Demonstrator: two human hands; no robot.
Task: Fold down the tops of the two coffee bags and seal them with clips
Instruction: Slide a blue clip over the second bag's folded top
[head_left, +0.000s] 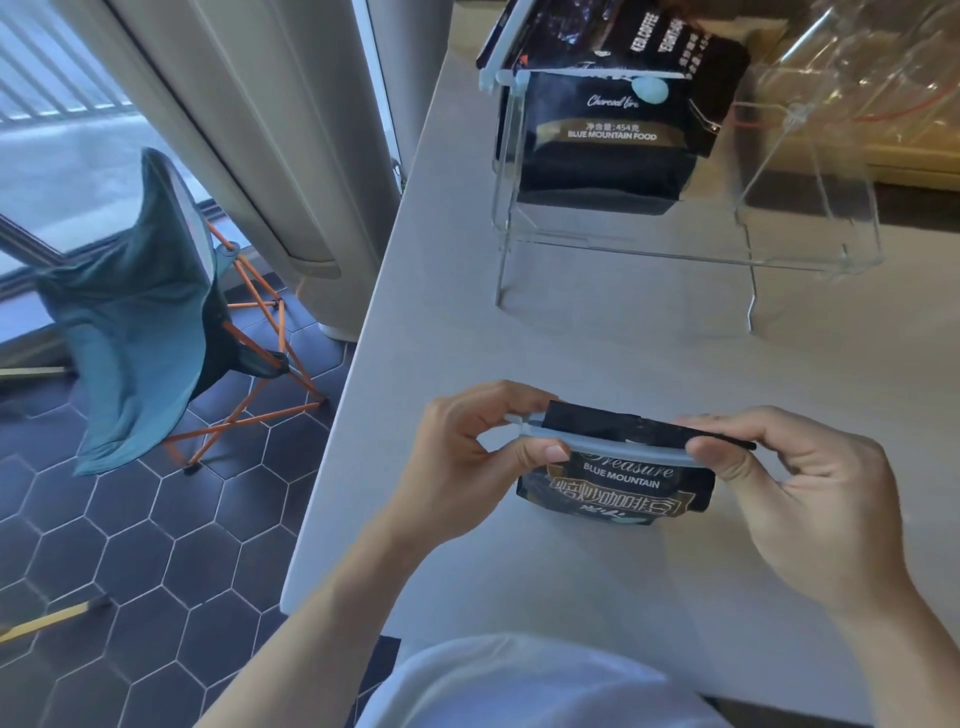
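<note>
A black coffee bag (618, 491) with gold lettering stands on the pale table (571, 343) just in front of me. Its top is folded over, and a long pale blue clip (613, 450) lies across the fold. My left hand (467, 457) pinches the clip's left end, hinge side. My right hand (795, 483) pinches the clip's right end and the bag's top edge. A second black coffee bag (613, 140) rests on the clear acrylic stand (810, 260) at the far side, with a pale blue clip (587, 78) across its folded top.
The table's left edge runs diagonally; past it is a dark hexagon-tiled floor (104, 545) with a teal folding chair (135, 332) on orange legs. A beige appliance (270, 156) stands by the window. Clear plastic packaging (883, 78) sits at the far right.
</note>
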